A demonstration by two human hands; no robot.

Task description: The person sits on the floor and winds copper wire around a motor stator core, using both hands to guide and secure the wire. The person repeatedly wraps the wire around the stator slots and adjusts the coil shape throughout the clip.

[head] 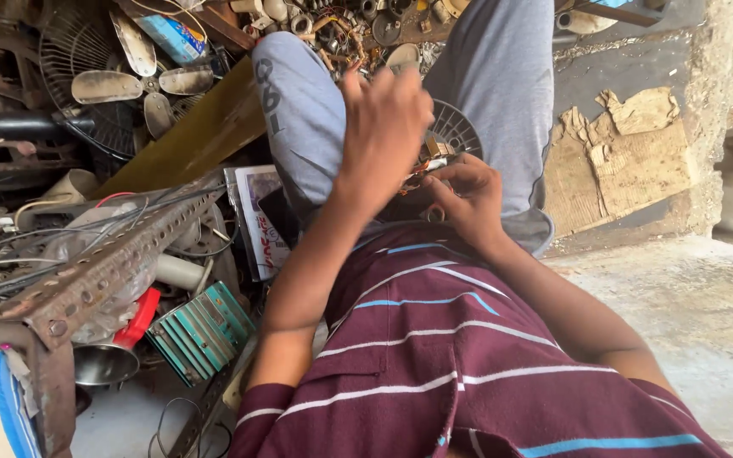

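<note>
Showing copper windings, round motor part (450, 136)

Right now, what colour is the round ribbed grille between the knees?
White round ribbed grille, best in the head view.

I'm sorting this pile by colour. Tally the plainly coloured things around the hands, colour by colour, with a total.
Teal: 1, the ribbed block.
Red: 1, the funnel.
Grey: 1, the round fan grille beside the right hand.
Tan: 1, the fan blade set.
Total: 4.
The left hand is blurred; what it holds cannot be told.
</note>
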